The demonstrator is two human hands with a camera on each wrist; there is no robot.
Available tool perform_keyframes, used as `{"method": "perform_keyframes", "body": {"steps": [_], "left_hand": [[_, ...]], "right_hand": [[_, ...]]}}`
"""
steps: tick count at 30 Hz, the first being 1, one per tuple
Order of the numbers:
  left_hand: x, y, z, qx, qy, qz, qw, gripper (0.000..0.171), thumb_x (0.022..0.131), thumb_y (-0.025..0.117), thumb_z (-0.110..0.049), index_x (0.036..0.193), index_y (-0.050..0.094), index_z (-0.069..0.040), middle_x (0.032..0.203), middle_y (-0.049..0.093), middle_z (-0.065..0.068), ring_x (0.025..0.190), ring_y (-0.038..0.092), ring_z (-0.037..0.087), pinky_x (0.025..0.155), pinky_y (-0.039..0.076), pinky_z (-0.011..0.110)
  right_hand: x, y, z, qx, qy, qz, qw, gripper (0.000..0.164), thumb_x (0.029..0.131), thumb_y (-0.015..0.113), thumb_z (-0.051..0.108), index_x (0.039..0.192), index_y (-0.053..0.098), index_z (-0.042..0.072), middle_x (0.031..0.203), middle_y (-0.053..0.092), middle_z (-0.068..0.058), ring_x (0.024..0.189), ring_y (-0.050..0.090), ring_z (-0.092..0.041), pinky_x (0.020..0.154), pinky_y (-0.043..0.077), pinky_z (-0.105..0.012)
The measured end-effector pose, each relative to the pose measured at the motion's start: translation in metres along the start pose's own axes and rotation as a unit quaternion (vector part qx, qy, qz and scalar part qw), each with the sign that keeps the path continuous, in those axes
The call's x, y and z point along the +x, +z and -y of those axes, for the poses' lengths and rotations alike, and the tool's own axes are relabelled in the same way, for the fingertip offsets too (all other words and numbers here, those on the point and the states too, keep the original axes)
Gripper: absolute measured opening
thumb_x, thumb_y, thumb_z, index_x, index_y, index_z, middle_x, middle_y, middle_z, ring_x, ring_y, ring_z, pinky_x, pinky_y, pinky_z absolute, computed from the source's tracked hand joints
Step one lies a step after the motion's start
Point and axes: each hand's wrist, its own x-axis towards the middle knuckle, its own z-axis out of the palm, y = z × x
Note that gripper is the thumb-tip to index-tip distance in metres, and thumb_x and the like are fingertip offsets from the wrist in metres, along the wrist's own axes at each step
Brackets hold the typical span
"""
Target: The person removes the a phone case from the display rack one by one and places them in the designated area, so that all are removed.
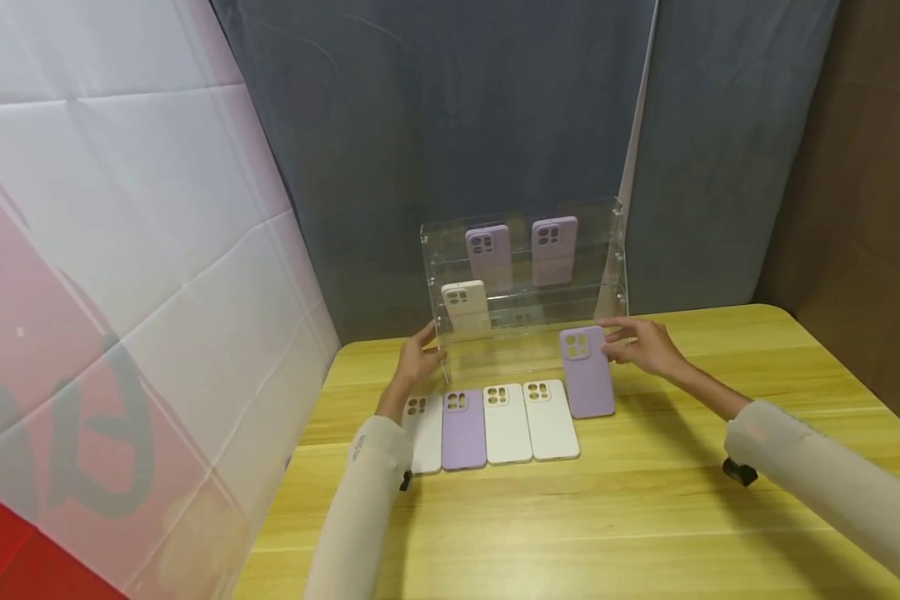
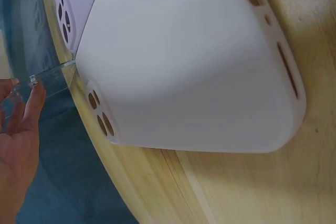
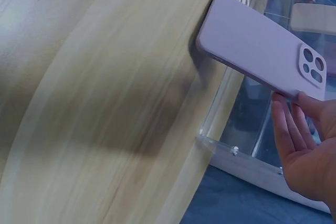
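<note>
My right hand (image 1: 645, 346) pinches a purple phone case (image 1: 588, 375) by its upper right edge and tilts it, camera cutout up, in front of a clear acrylic display rack (image 1: 525, 354). In the right wrist view, thumb and fingers hold the case's (image 3: 257, 45) long side near the cutout. At the rack's left side panel, my left hand (image 1: 414, 362) grips the edge; its fingers also show on the clear panel (image 2: 52, 72) in the left wrist view. Two purple cases (image 1: 553, 254) stand on the rack's top tier, and a cream case (image 1: 467, 308) leans on a lower tier at left.
Before the rack, a row of cases lies flat on the wooden table (image 1: 495, 533): a white case (image 1: 425, 437) partly behind my left wrist, a purple case (image 1: 464, 433), then two white cases (image 1: 551, 425). A grey curtain (image 1: 450, 108) hangs behind, a white printed sheet (image 1: 157, 208) at left.
</note>
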Motion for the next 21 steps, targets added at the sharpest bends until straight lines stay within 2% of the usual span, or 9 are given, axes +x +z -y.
{"method": "perform_keyframes", "body": {"steps": [2,4,7,9,17,21], "left_hand": [[-0.005,-0.002,-0.012,0.0,-0.003,0.009,1.0,0.075,0.093,0.062,0.013,0.16,0.035,-0.005,0.159,0.041,0.026,0.13,0.057,0.047,0.101,0.058,0.043],[-0.005,-0.002,-0.012,0.002,-0.004,0.008,1.0,0.075,0.093,0.062,0.013,0.16,0.035,-0.005,0.159,0.041,0.025,0.13,0.057,0.047,0.101,0.059,0.044],[-0.004,-0.001,-0.011,0.015,-0.007,0.001,0.9999,0.074,0.093,0.062,0.011,0.16,0.036,-0.006,0.158,0.043,0.024,0.13,0.058,0.046,0.102,0.058,0.044],[0.001,0.001,0.001,0.02,-0.006,-0.01,0.9997,0.074,0.093,0.063,0.01,0.161,0.037,-0.009,0.159,0.044,0.021,0.13,0.059,0.044,0.103,0.058,0.043],[0.002,0.001,0.001,0.019,-0.006,-0.008,0.9998,0.075,0.093,0.063,0.011,0.161,0.036,-0.008,0.159,0.043,0.022,0.131,0.059,0.044,0.102,0.058,0.043],[0.002,0.001,0.002,0.019,-0.005,-0.007,0.9998,0.075,0.093,0.062,0.011,0.161,0.036,-0.009,0.159,0.044,0.022,0.13,0.059,0.045,0.102,0.059,0.043]], "right_hand": [[-0.001,0.001,-0.002,-0.001,-0.003,-0.005,1.0,0.048,0.095,0.073,0.001,0.14,0.06,-0.005,0.116,0.07,-0.035,0.089,0.077,-0.039,0.073,0.068,-0.039],[-0.002,0.002,-0.004,0.001,-0.009,-0.01,1.0,0.048,0.095,0.073,0.001,0.14,0.06,-0.005,0.116,0.07,-0.034,0.089,0.076,-0.04,0.075,0.068,-0.041],[-0.002,0.003,-0.008,-0.013,-0.018,-0.022,1.0,0.048,0.094,0.074,0.002,0.14,0.06,-0.004,0.114,0.071,-0.032,0.09,0.076,-0.04,0.075,0.068,-0.04],[-0.002,0.005,-0.012,-0.021,-0.024,-0.03,0.999,0.048,0.094,0.075,0.001,0.139,0.061,-0.004,0.113,0.072,-0.031,0.092,0.076,-0.041,0.074,0.068,-0.038],[-0.003,0.014,-0.019,-0.041,-0.024,-0.043,0.998,0.044,0.092,0.076,0.001,0.134,0.064,-0.005,0.108,0.074,-0.028,0.095,0.075,-0.041,0.073,0.068,-0.038],[-0.007,0.018,-0.02,-0.023,-0.008,-0.037,0.999,0.043,0.093,0.074,0.0,0.135,0.064,-0.007,0.108,0.074,-0.029,0.092,0.076,-0.041,0.071,0.068,-0.035]]}}
